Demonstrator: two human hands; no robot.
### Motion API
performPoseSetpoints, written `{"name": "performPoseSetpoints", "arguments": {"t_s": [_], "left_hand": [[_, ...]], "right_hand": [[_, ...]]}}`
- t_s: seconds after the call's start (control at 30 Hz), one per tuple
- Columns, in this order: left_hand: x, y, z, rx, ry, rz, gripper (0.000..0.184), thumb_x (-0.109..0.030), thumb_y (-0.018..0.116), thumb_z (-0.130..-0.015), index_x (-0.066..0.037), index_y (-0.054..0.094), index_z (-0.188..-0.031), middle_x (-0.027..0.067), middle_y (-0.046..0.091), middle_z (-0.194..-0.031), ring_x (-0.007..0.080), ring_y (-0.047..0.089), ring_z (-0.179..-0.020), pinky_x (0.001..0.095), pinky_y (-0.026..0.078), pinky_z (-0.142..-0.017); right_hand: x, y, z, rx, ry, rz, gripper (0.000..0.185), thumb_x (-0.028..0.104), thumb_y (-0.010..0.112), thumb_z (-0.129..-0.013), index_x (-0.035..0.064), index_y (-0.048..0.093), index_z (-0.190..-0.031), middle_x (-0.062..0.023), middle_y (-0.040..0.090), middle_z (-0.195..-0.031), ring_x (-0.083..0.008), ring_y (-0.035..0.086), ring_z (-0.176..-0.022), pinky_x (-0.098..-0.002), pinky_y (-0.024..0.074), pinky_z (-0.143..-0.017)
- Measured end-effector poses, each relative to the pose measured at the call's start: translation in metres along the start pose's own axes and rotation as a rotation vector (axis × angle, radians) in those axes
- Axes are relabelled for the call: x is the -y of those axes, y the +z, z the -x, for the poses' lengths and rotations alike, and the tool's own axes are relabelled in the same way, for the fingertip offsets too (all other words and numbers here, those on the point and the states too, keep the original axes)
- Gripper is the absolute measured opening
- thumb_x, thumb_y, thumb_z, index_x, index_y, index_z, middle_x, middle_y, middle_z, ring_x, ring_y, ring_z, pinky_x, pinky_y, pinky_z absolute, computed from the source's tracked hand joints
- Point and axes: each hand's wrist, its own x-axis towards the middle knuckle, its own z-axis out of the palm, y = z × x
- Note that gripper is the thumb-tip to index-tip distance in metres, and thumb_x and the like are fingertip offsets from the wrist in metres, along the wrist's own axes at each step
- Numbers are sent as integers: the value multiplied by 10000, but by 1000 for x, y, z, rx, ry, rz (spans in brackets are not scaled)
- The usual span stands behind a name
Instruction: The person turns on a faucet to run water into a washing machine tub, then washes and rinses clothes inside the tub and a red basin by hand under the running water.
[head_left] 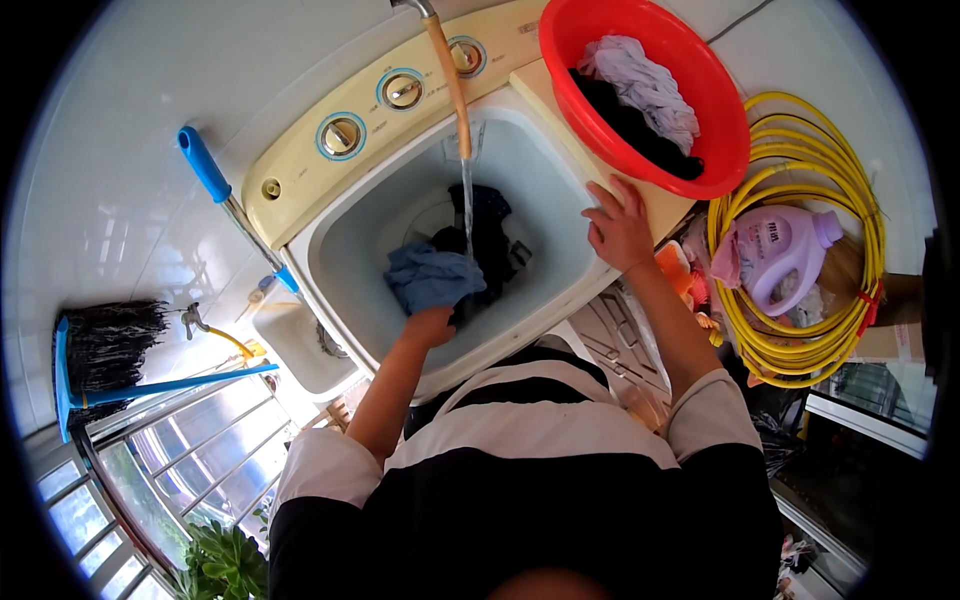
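Observation:
Down inside the tub of a washing machine (335, 235), my left hand (432, 326) is closed on a bunched blue garment (432, 276); its fingertips are partly hidden. Dark clothes (487, 222) lie at the tub's bottom beside the blue garment. Water runs onto them from a tan hose (447, 75) hanging over the tub. My right hand (622, 228) rests on the tub's right rim with its fingers apart, holding nothing. Just beyond it, a red basin (725, 130) with a white garment (643, 85) and a black garment (630, 125) stands on the machine's lid.
Several dials (402, 90) line the machine's back panel. At right are a coiled yellow hose (868, 200) and a purple detergent bottle (790, 250). To the left are a small sink (290, 335), a blue-handled pole (205, 165) and a black-bristled broom (110, 345).

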Motion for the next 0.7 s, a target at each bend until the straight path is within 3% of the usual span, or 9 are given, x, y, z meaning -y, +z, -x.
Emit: {"name": "performPoseSetpoints", "arguments": {"t_s": [0.13, 0.2, 0.33, 0.4, 0.6, 0.7], "left_hand": [[-6, -9, -5, 233, -51, -36, 260, -241, 545, -706, -37, 627, -846, 118, 627, -887, 299, 589, -826, 412, 465, -700], [-9, -15, -10, 532, -167, 67, 221, -253, 538, -718, -50, 621, -689, 104, 630, -710, 273, 597, -697, 380, 459, -586], [-12, -14, -6, 477, -134, -40, 199, -251, 540, -711, -73, 628, -721, 110, 630, -757, 276, 593, -721, 385, 458, -612], [-11, -13, -1, 171, -33, -17, 180, -244, 538, -713, -89, 625, -742, 110, 626, -777, 285, 590, -740, 387, 458, -632], [-11, -16, -1, 188, -32, 16, 178, -238, 534, -715, -88, 606, -780, 111, 615, -787, 296, 582, -740, 392, 458, -645], [7, 11, -4, 2, -3, -2, 169, -236, 540, -710, -94, 607, -772, 111, 614, -789, 294, 579, -748, 393, 458, -646]], "right_hand": [[1, 1, -1, -3, -9, 8, 111, 129, 573, -671, 143, 640, -759, 18, 457, -1213, -249, 305, -1199, -440, 279, -963], [2, 2, -1, -6, -4, 11, 109, 127, 572, -670, 142, 639, -755, 16, 458, -1212, -252, 310, -1196, -442, 278, -962], [0, 1, 0, -15, 4, 21, 109, 125, 572, -667, 143, 635, -754, 14, 460, -1211, -259, 318, -1188, -441, 288, -954], [0, 2, 1, -22, 7, -14, 112, 125, 575, -665, 144, 637, -756, 17, 459, -1212, -255, 307, -1195, -445, 288, -953], [6, -4, 0, -16, 12, -24, 123, 98, 581, -650, 145, 643, -744, 8, 490, -1177, -260, 318, -1189, -430, 312, -939], [31, -21, -10, -20, 34, -308, 162, 59, 595, -628, 143, 645, -758, -24, 533, -1116, -266, 392, -1138, -412, 345, -918]]}}
